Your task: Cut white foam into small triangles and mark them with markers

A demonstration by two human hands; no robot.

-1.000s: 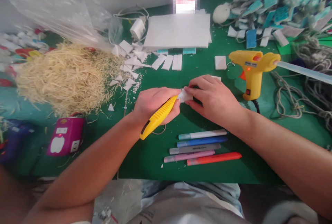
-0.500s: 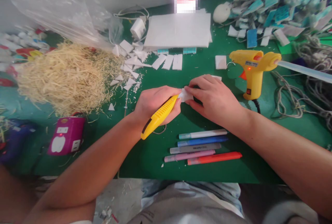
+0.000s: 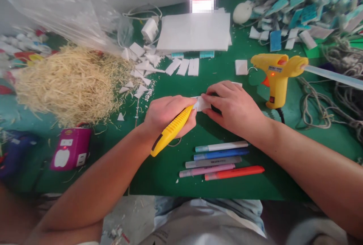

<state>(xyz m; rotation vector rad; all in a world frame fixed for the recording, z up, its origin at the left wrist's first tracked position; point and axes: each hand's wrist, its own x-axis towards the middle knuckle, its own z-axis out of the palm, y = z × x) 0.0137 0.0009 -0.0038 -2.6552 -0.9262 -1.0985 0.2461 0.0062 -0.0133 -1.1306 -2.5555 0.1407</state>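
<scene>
My left hand (image 3: 170, 114) is closed round a yellow utility knife (image 3: 172, 129), its handle slanting down toward me. The knife's front end meets a small white foam piece (image 3: 202, 103) on the green table; the blade itself is mostly hidden by my fingers. With its fingertips, my right hand (image 3: 228, 103) pins the same foam piece from the right. Another white edge (image 3: 237, 84) shows just behind my right hand. Nearer to me lie several markers, among them a red marker (image 3: 235, 173) and a blue marker (image 3: 221, 154).
A yellow glue gun (image 3: 276, 80) with a lit red light stands at right, near tangled grey cord (image 3: 316, 110). Foam scraps (image 3: 146, 67) and a straw heap (image 3: 70, 86) lie left, behind a magenta power adapter (image 3: 70, 148). White sheets (image 3: 195, 31) are stacked at the back.
The knife and my left hand have shifted slightly left and toward me, showing more of the foam piece. My right hand stays in place.
</scene>
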